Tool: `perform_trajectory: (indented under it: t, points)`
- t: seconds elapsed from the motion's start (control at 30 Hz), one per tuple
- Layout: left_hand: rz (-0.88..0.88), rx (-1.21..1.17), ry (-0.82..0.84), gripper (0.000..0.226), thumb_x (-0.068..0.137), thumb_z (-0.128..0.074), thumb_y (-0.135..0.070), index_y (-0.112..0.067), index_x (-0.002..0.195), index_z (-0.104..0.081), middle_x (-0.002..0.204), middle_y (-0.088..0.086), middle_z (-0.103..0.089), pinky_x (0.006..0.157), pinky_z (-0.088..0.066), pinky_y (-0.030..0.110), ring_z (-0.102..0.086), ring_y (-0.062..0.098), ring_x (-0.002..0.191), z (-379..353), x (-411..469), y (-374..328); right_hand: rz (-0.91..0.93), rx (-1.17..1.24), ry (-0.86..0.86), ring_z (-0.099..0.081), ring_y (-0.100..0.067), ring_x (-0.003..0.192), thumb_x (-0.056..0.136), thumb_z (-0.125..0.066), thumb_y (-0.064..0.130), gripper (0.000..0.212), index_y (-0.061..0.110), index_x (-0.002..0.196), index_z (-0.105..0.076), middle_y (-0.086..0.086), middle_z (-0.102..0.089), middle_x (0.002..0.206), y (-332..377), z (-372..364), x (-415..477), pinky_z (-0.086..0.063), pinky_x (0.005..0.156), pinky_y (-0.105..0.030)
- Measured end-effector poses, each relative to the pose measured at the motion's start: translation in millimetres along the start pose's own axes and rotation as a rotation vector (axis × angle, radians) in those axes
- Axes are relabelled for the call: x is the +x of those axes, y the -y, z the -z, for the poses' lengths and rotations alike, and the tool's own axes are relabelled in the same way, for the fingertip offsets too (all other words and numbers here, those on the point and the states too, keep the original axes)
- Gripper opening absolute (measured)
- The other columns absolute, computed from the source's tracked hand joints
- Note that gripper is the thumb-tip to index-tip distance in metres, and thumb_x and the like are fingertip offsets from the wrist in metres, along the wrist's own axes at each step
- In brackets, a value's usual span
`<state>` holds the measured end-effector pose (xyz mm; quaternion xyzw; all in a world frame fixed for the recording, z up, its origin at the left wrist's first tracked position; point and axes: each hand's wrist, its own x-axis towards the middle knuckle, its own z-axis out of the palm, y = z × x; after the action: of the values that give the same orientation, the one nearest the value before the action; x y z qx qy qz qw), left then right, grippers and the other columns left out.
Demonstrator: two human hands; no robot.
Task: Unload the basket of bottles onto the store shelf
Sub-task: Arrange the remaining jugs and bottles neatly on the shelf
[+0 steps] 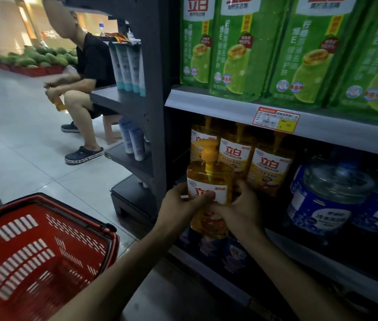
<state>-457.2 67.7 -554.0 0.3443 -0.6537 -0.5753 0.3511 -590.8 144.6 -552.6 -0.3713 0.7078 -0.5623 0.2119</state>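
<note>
Both my hands hold one yellow pump bottle (210, 179) upright in front of the middle shelf (299, 246). My left hand (181, 205) grips its left side with the thumb across the label. My right hand (241, 209) wraps its right side and lower front. Three matching yellow pump bottles (269, 165) stand in a row on the shelf just behind it. The red plastic basket (35, 251) sits on the floor at lower left, and I see no bottles inside it.
Large blue water-like jugs (329, 198) fill the shelf to the right. Green refill packs (248, 47) line the shelf above. A dark end rack (137, 107) with tubes stands left of the shelf. A person (83, 72) sits beyond it on the tiled floor aisle.
</note>
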Motion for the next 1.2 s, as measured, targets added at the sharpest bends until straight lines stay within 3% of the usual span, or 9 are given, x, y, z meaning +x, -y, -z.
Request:
perform_trajectory:
  t: [0.13, 0.27, 0.3, 0.37, 0.47, 0.57, 0.63, 1.03, 1.2]
  points:
    - [-0.039, 0.005, -0.008, 0.059, 0.071, -0.081, -0.059, -0.025, 0.118, -0.074, 0.112, -0.008, -0.078, 0.097, -0.059, 0.045, -0.074, 0.012, 0.106, 10.4, 4.8, 1.2, 0.063, 0.016, 0.038, -0.065, -0.008, 0.109, 0.069, -0.093, 0.019, 0.071, 0.032, 0.130, -0.059, 0.013, -0.069, 0.119, 4.0, -9.6, 7.5, -0.058, 0.090, -0.037]
    - [-0.107, 0.029, -0.021, 0.038, 0.085, -0.080, -0.044, -0.027, 0.118, -0.074, 0.113, -0.010, -0.078, 0.100, -0.057, 0.046, -0.073, 0.011, 0.109, 18.6, 11.3, -6.1, 0.146, 0.057, 0.055, -0.059, 0.014, 0.102, 0.075, -0.089, 0.019, 0.070, 0.033, 0.135, -0.058, 0.019, -0.067, 0.122, 13.6, -16.9, 14.1, -0.051, 0.079, -0.012]
    - [-0.124, 0.020, -0.029, 0.033, 0.088, -0.080, -0.038, -0.025, 0.118, -0.074, 0.112, -0.009, -0.078, 0.099, -0.058, 0.045, -0.073, 0.010, 0.108, 20.4, 13.6, -9.4, 0.165, 0.066, 0.051, -0.059, 0.015, 0.104, 0.077, -0.089, 0.019, 0.069, 0.033, 0.137, -0.057, 0.020, -0.067, 0.123, 16.0, -19.4, 16.5, -0.050, 0.079, -0.011]
    - [-0.147, -0.022, -0.050, 0.030, 0.089, -0.080, -0.027, -0.020, 0.118, -0.074, 0.110, -0.007, -0.079, 0.096, -0.060, 0.042, -0.074, 0.009, 0.104, 22.8, 18.5, -17.6, 0.205, 0.077, 0.022, -0.060, 0.007, 0.114, 0.078, -0.087, 0.018, 0.070, 0.031, 0.139, -0.057, 0.018, -0.066, 0.127, 21.2, -24.0, 21.7, -0.053, 0.087, -0.016]
    - [-0.207, -0.041, -0.064, 0.033, 0.089, -0.080, -0.021, -0.018, 0.121, -0.072, 0.113, -0.005, -0.079, 0.094, -0.061, 0.038, -0.074, 0.010, 0.106, 25.5, 28.5, -28.0, 0.268, 0.098, -0.036, -0.056, -0.001, 0.125, 0.081, -0.085, 0.015, 0.071, 0.026, 0.144, -0.055, 0.012, -0.063, 0.135, 29.2, -30.1, 30.5, -0.049, 0.093, -0.010]
    - [-0.241, -0.014, -0.082, 0.034, 0.089, -0.080, -0.022, -0.018, 0.121, -0.071, 0.114, -0.006, -0.078, 0.095, -0.060, 0.038, -0.073, 0.008, 0.107, 26.5, 38.3, -28.0, 0.280, 0.086, -0.094, -0.051, -0.010, 0.136, 0.081, -0.085, 0.020, 0.074, 0.026, 0.147, -0.052, 0.008, -0.059, 0.144, 29.1, -37.1, 38.6, -0.048, 0.110, -0.036]
    - [-0.240, -0.011, -0.085, 0.034, 0.089, -0.080, -0.022, -0.019, 0.122, -0.071, 0.114, -0.007, -0.078, 0.097, -0.059, 0.040, -0.072, 0.008, 0.107, 24.5, 42.9, -22.4, 0.252, 0.073, -0.118, -0.050, -0.011, 0.138, 0.080, -0.085, 0.018, 0.075, 0.026, 0.148, -0.052, 0.008, -0.058, 0.145, 25.0, -41.0, 41.5, -0.048, 0.112, -0.045]
    - [-0.197, -0.008, -0.086, 0.038, 0.083, -0.082, -0.032, -0.026, 0.119, -0.071, 0.111, -0.007, -0.078, 0.095, -0.059, 0.052, -0.075, 0.013, 0.104, 4.6, 66.0, 7.3, 0.138, 0.000, -0.215, -0.054, -0.019, 0.136, 0.078, -0.087, 0.014, 0.073, 0.019, 0.144, -0.057, 0.000, -0.062, 0.142, 2.6, -46.6, 54.3, -0.049, 0.109, -0.049]
    - [-0.192, -0.021, -0.099, 0.038, 0.085, -0.080, -0.032, -0.023, 0.120, -0.070, 0.110, -0.006, -0.079, 0.096, -0.059, 0.052, -0.075, 0.013, 0.103, 0.7, 69.2, 7.5, 0.121, 0.013, -0.179, -0.056, -0.017, 0.131, 0.082, -0.084, 0.017, 0.066, 0.020, 0.142, -0.057, 0.000, -0.064, 0.139, 2.1, -46.9, 58.8, -0.052, 0.105, -0.041]
